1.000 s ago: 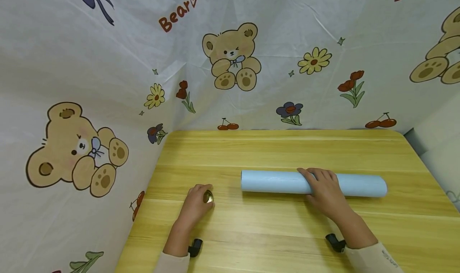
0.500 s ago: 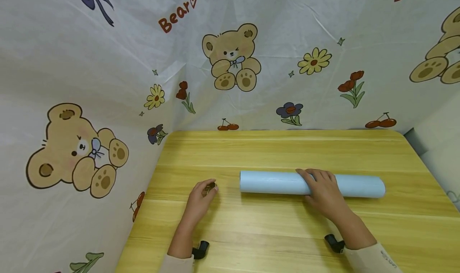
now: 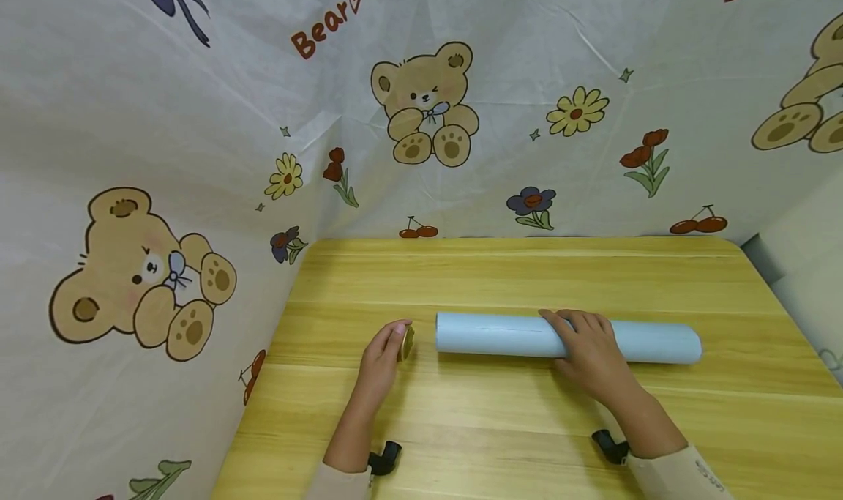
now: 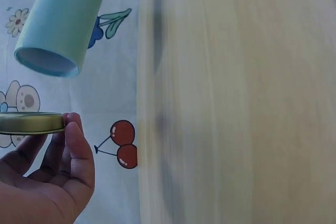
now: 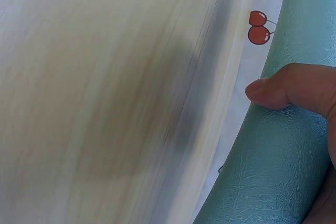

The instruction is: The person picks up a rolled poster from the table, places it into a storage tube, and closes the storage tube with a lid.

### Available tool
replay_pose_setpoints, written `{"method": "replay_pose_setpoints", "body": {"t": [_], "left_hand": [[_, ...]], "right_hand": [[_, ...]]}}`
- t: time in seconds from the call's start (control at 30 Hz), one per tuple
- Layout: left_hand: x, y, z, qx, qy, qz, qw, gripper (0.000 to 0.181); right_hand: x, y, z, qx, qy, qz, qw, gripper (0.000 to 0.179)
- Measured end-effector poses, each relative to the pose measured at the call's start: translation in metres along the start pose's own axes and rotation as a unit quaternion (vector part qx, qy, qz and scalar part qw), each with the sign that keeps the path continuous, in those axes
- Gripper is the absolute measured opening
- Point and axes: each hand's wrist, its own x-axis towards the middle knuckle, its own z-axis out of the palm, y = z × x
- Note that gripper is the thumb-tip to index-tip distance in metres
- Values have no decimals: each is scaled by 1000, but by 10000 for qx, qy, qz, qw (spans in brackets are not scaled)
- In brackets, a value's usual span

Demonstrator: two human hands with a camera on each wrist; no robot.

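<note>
A long light-blue tube (image 3: 494,335) lies crosswise above the table, its rimmed left end facing my left hand. My right hand (image 3: 593,350) grips it a little right of its middle, from above. In the right wrist view the thumb lies along the tube's creased, leathery surface (image 5: 273,156). Between thumb and fingers of my left hand (image 3: 378,364) is a round gold lid (image 3: 407,343), pinched by its edge and turned on its side. A short gap separates the lid from the tube's end. The left wrist view shows the lid (image 4: 34,124) edge-on, below the tube's pale, hollow-looking end (image 4: 48,61).
The wooden table (image 3: 461,427) has light yellow grain. Behind it and on the left hangs a white cloth (image 3: 500,31) printed with bears, flowers and cherries. Black wrist mounts (image 3: 386,458) stick out beside both sleeves.
My left hand has moved right and slightly away from me with the lid, turning it on its side to face the tube. The tube and right hand have shifted slightly left.
</note>
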Motion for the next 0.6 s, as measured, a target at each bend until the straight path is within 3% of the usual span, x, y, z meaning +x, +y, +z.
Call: {"method": "replay_pose_setpoints", "body": {"t": [0.6], "left_hand": [[5, 10, 18, -114, 32, 336, 9994, 55]], "right_hand": [[6, -7, 0, 86, 19, -127, 9999, 93]]}}
